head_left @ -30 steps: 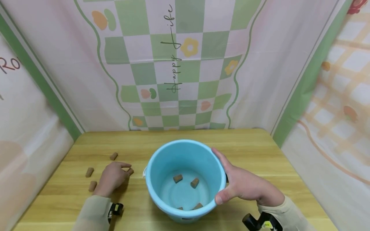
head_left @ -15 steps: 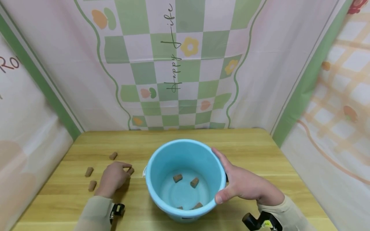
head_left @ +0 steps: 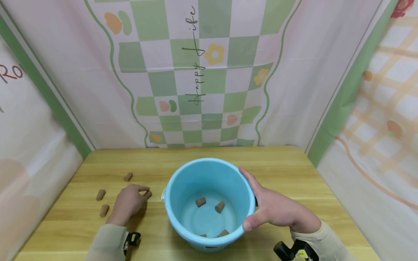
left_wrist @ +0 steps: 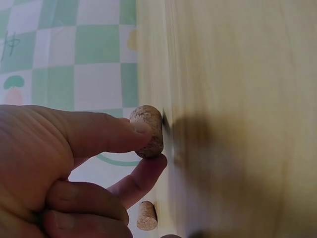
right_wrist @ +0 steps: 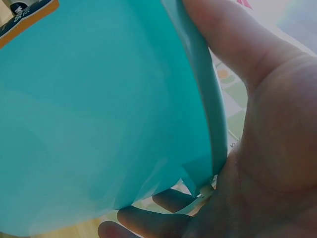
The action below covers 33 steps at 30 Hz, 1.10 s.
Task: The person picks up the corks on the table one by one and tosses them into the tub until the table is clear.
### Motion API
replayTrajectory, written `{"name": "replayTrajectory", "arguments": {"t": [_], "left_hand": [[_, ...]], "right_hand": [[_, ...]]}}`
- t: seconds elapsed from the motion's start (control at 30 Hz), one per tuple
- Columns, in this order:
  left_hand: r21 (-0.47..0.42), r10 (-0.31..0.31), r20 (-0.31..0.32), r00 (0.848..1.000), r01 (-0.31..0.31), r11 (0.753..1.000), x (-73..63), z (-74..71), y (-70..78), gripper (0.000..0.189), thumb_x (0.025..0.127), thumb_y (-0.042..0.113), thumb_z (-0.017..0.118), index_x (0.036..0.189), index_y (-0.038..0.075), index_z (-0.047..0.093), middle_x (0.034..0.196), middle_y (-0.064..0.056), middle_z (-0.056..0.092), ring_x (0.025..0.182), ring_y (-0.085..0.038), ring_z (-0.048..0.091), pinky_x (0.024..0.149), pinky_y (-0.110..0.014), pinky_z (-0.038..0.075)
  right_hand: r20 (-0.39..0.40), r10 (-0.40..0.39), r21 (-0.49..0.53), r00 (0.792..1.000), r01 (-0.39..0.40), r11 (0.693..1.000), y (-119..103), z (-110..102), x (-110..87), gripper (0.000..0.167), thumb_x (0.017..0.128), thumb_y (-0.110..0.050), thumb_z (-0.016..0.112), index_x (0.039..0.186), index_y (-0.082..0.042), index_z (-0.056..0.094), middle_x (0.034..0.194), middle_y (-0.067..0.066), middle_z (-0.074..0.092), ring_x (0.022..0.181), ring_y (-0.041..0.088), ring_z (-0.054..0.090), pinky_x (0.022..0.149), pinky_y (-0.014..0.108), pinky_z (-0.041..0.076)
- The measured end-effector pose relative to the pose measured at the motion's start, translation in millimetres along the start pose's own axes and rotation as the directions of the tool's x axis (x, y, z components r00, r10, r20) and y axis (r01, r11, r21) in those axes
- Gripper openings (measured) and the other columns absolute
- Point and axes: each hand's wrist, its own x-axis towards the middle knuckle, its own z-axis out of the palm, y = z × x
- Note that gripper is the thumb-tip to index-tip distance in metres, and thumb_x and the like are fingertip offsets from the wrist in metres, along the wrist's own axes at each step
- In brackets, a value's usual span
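My left hand [head_left: 128,203] pinches a brown cork [left_wrist: 155,136] with thumb and index finger, low at the table on the left of the bucket. In the left wrist view the other fingers are curled towards the palm. The light-blue bucket [head_left: 172,217] stands upright in the middle, and my right hand [head_left: 277,210] grips its right side, thumb at the rim and fingers around the outside. Several corks lie inside, among them one cork [head_left: 200,202] towards the left and another cork [head_left: 220,206] near the centre; others are partly hidden by the near rim.
On the wooden table [head_left: 277,163], left of the bucket, lie a far cork [head_left: 128,176], a left cork [head_left: 101,194] and a nearer cork [head_left: 104,210]. The bucket's white handle [head_left: 163,194] sticks out on its left. A patterned cloth [head_left: 212,83] hangs behind the table.
The left hand's fingertips have shifted very slightly at the pinched cork. The right hand, the bucket and the other corks stay where they were.
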Motion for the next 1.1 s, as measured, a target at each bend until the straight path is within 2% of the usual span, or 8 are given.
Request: {"name": "replayTrajectory", "arguments": {"t": [0.17, 0.23, 0.37, 0.47, 0.67, 0.77, 0.87, 1.1], "left_hand": [[-0.056, -0.01, 0.01, 1.0, 0.01, 0.998, 1.5, -0.1, -2.3, 0.031, 0.096, 0.027, 0.068, 0.12, 0.008, 0.073, 0.126, -0.016, 0.065, 0.078, -0.022, 0.057, 0.057, -0.035, 0.042], [-0.124, -0.038, 0.031, 0.999, 0.042, 0.991, 2.8, -1.0, -4.1, 0.032, 0.096, 0.029, 0.068, 0.121, 0.009, 0.073, 0.112, -0.018, 0.07, 0.063, -0.017, 0.052, 0.053, -0.032, 0.041], [-0.272, -0.068, 0.052, 0.996, 0.08, 0.959, 4.4, -3.8, -8.3, 0.034, 0.097, 0.031, 0.065, 0.123, 0.01, 0.072, 0.108, -0.015, 0.071, 0.047, -0.011, 0.038, 0.048, -0.03, 0.04], [-0.36, -0.068, 0.057, 0.996, 0.084, 0.929, 3.8, -6.0, -10.3, 0.034, 0.1, 0.03, 0.062, 0.126, 0.01, 0.071, 0.127, -0.014, 0.064, 0.046, -0.011, 0.036, 0.046, -0.029, 0.04], [-0.497, -0.089, 0.087, 0.992, 0.121, 0.859, 2.8, -11.4, -11.3, 0.032, 0.103, 0.027, 0.058, 0.128, 0.012, 0.069, 0.14, -0.014, 0.055, 0.044, -0.008, 0.027, 0.04, -0.024, 0.034], [-0.521, -0.083, 0.093, 0.992, 0.119, 0.845, 2.3, -14.3, -11.4, 0.032, 0.103, 0.028, 0.058, 0.128, 0.012, 0.069, 0.147, -0.017, 0.048, 0.044, -0.008, 0.028, 0.04, -0.023, 0.034], [-0.547, -0.077, 0.103, 0.992, 0.121, 0.829, 1.7, -17.5, -10.9, 0.032, 0.102, 0.027, 0.058, 0.128, 0.012, 0.07, 0.15, -0.02, 0.043, 0.043, -0.007, 0.03, 0.041, -0.023, 0.036], [-0.618, -0.084, 0.121, 0.989, 0.141, 0.774, -1.3, -24.5, -9.5, 0.034, 0.102, 0.028, 0.057, 0.132, 0.013, 0.067, 0.137, -0.022, 0.055, 0.041, -0.008, 0.032, 0.04, -0.025, 0.035]], "right_hand": [[-0.004, 0.008, 0.007, 1.0, -0.008, 1.0, 1, 0, -0.4, 0.132, 0.073, -0.01, 0.089, 0.158, -0.03, -0.009, 0.147, 0.023, 0.036, 0.12, 0.045, 0.05, 0.094, 0.047, 0.047], [-0.006, 0.004, -0.001, 1.0, -0.004, 1.0, 1, 0, -0.5, 0.132, 0.073, -0.01, 0.09, 0.158, -0.03, -0.009, 0.147, 0.024, 0.036, 0.119, 0.044, 0.05, 0.094, 0.047, 0.047], [0.001, 0.003, 0.011, 1.0, -0.003, 1.0, 1, 0, -0.1, 0.131, 0.073, -0.01, 0.089, 0.158, -0.031, -0.009, 0.147, 0.024, 0.035, 0.119, 0.045, 0.05, 0.093, 0.048, 0.048], [0.0, 0.001, 0.01, 1.0, -0.001, 1.0, 1, 0, -0.2, 0.131, 0.073, -0.01, 0.089, 0.158, -0.032, -0.009, 0.147, 0.024, 0.036, 0.119, 0.044, 0.05, 0.092, 0.047, 0.048], [0.001, 0.001, 0.024, 1.0, -0.001, 1.0, 1, 0, -0.1, 0.131, 0.073, -0.009, 0.089, 0.158, -0.032, -0.009, 0.147, 0.024, 0.035, 0.119, 0.045, 0.05, 0.092, 0.049, 0.049], [0.001, 0.002, 0.026, 1.0, -0.002, 1.0, 0, 1, 0.3, 0.131, 0.073, -0.009, 0.089, 0.158, -0.033, -0.008, 0.147, 0.024, 0.035, 0.119, 0.045, 0.05, 0.091, 0.05, 0.049], [0.0, -0.001, 0.026, 1.0, 0.001, 1.0, 0, 1, 0.4, 0.131, 0.073, -0.009, 0.089, 0.158, -0.033, -0.008, 0.148, 0.024, 0.034, 0.119, 0.045, 0.049, 0.091, 0.05, 0.049], [0.001, 0.0, 0.03, 1.0, 0.0, 1.0, 1, 1, 0.2, 0.13, 0.074, -0.009, 0.089, 0.158, -0.032, -0.008, 0.148, 0.024, 0.034, 0.119, 0.045, 0.05, 0.091, 0.05, 0.049]]}}
